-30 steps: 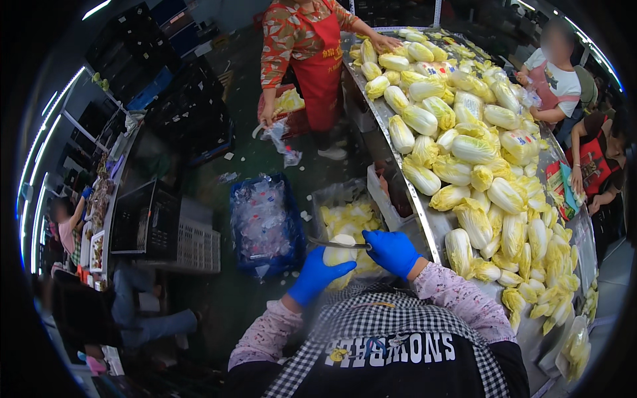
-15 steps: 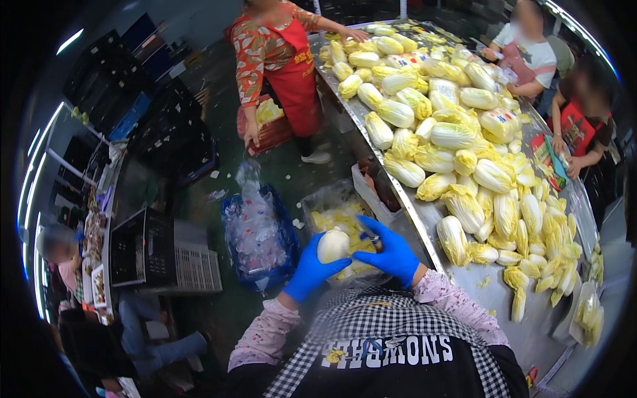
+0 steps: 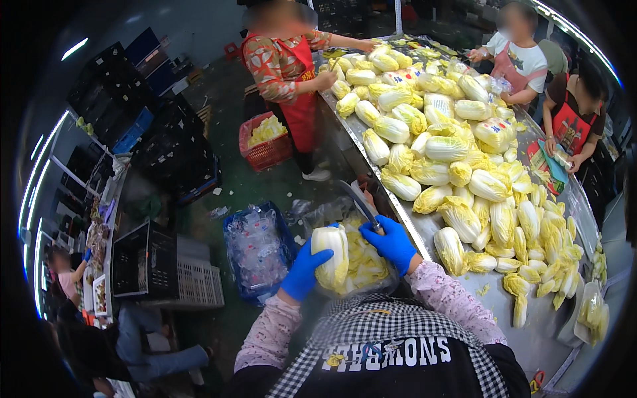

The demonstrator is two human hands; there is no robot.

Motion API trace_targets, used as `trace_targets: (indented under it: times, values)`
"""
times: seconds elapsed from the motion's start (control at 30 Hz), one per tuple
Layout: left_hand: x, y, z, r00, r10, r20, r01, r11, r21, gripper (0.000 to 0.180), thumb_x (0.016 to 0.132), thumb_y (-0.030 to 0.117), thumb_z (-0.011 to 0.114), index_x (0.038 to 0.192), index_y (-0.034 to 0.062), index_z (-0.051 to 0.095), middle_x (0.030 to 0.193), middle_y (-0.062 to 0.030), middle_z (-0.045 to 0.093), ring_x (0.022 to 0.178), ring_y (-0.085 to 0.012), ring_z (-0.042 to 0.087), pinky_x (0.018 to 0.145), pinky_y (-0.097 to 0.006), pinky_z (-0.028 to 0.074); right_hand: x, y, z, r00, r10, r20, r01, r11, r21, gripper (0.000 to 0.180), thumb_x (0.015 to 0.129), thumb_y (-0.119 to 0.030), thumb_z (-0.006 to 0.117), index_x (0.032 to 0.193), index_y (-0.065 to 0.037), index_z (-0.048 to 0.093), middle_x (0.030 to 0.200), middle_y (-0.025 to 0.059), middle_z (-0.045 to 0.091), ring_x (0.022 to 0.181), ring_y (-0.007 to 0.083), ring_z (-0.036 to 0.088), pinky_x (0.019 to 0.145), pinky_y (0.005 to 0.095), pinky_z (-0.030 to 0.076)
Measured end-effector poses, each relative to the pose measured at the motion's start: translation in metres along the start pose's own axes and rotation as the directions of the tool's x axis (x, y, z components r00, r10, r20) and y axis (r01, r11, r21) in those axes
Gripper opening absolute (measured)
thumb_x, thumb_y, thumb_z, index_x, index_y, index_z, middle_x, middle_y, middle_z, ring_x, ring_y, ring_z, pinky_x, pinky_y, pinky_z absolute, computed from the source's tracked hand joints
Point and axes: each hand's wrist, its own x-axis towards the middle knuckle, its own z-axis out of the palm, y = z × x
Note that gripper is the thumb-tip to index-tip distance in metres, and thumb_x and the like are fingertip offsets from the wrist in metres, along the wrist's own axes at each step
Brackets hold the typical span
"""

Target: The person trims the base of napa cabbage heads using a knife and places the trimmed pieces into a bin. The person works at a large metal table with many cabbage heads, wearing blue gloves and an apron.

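My left hand (image 3: pixel 304 267), in a blue glove, grips a napa cabbage (image 3: pixel 330 255) with a white base and pale yellow leaves, its side turned up. In my right hand (image 3: pixel 391 244), also gloved blue, is a knife (image 3: pixel 362 204) with a curved blade pointing up and to the left, away from the cabbage. Below both hands sits a clear-lined container (image 3: pixel 358 290) of loose yellow cabbage leaves (image 3: pixel 363 264). The knife and the cabbage are apart.
A metal table (image 3: pixel 464 288) on the right bears a large heap of napa cabbages (image 3: pixel 458 152). A blue crate (image 3: pixel 282 232) of clear plastic bags stands left of my hands. Beyond are a red basket (image 3: pixel 269 154), a black crate (image 3: pixel 142 262) and several people around the table.
The cabbage has turned from base-on to side-on in my left hand. My right hand has drawn away from it, knife blade raised. A co-worker across has let go of the red basket.
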Motion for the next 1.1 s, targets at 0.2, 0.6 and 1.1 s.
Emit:
trace_targets:
  times: [0.2,0.6,1.1]
  values:
    - [0.011,-0.019,0.009,0.998,-0.051,-0.045,0.04,0.975,-0.219,0.054,0.09,0.029,0.056,0.135,0.0042,0.038,0.127,-0.0139,0.051,0.114,-0.0271,0.052,0.098,-0.039,0.043,-0.021,-0.041,0.001,0.96,0.136,0.245,-0.166,0.98,0.106,0.067,0.074,-0.038,0.077,0.126,-0.006,0.048,0.088,0.0043,0.063,0.067,0.0083,0.056,0.054,0.0209,0.045]
    - [0.041,-0.06,0.012,0.999,0.046,0.004,-0.033,0.762,-0.646,0.06,0.096,0.049,0.037,0.141,0.0098,0.032,0.138,-0.0149,0.041,0.125,-0.0271,0.043,0.107,-0.041,0.033,-0.017,-0.026,-0.015,1.0,0.025,-0.003,-0.019,0.818,0.574,0.043,0.085,-0.022,0.066,0.121,-0.006,0.048,0.087,0.0035,0.062,0.06,0.008,0.054,0.048,0.0202,0.043]
    - [0.062,-0.101,0.186,0.798,-0.379,0.468,0.564,0.744,-0.359,0.059,0.095,0.048,0.041,0.136,0.0065,0.039,0.127,-0.0133,0.052,0.114,-0.0245,0.053,0.098,-0.037,0.043,-0.149,0.02,-0.13,0.914,0.206,-0.351,-0.098,0.948,0.302,0.045,0.082,-0.018,0.069,0.122,-0.007,0.051,0.093,0.0018,0.06,0.069,0.0074,0.055,0.055,0.0221,0.047]
